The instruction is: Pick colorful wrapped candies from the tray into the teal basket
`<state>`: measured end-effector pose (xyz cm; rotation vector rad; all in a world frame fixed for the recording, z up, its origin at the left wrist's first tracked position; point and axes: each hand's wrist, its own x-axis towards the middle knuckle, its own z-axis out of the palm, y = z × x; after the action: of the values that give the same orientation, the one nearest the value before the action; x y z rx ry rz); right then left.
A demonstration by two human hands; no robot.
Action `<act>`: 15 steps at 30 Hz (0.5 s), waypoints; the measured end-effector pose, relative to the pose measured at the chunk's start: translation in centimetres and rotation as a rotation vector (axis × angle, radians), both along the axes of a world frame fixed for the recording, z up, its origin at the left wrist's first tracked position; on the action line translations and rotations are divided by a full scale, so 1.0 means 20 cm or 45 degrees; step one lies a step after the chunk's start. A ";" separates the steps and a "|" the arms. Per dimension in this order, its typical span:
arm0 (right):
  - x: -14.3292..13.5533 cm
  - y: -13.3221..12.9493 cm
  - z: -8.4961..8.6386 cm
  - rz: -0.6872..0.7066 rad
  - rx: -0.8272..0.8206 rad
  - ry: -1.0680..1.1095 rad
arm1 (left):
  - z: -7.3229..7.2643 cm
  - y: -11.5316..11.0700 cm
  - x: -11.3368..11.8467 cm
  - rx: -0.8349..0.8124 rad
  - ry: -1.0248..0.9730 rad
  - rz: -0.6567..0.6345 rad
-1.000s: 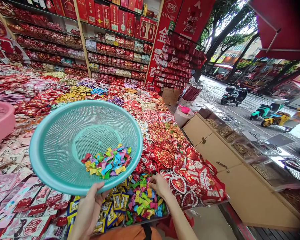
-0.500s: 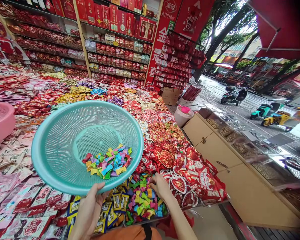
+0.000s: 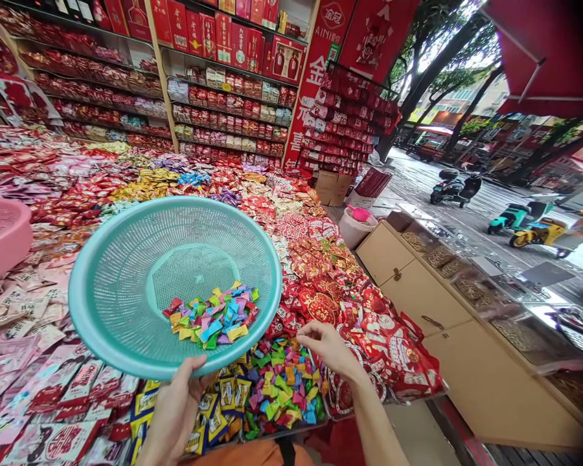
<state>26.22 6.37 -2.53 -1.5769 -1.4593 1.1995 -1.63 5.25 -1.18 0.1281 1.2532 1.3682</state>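
Over sweets (image 3: 284, 388), left fingers (image 3: 190, 367) grip the round, upward-facing basket (image 3: 199, 259); right fingers (image 3: 313, 329), hold unclear.

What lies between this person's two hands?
Between the left hand and the right hand lie yellow-and-blue packets, then a heap of small, brightly wrapped sweets, as the head view shows.

Glossy plastic basket (image 3: 199, 259), shiny candy wrappers (image 3: 284, 388), smooth wood-look cabinet (image 3: 408, 291)

Red-stocked shelves (image 3: 230, 87) line the back; tan cabinets (image 3: 418, 294) stand right; scooters (image 3: 457, 188) dot the daylit pavement (image 3: 412, 171).
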 end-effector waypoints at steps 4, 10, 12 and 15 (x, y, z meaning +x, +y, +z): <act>-0.12 0.07 0.17 -0.076 0.131 0.140 | -0.01 0.00 0.01 0.014 -0.003 0.006; -0.39 0.16 0.21 -0.054 0.269 0.277 | 0.00 -0.01 0.03 0.016 0.005 -0.016; -0.45 0.19 0.19 -0.040 0.302 0.249 | 0.01 -0.02 0.04 0.020 0.000 -0.026; -0.49 0.21 0.16 -0.029 0.325 0.221 | 0.01 -0.02 0.04 0.019 -0.008 -0.038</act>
<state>16.40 10.61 0.66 -1.2823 -1.4157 1.0615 -0.80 4.76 -0.98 0.1522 1.2312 1.3516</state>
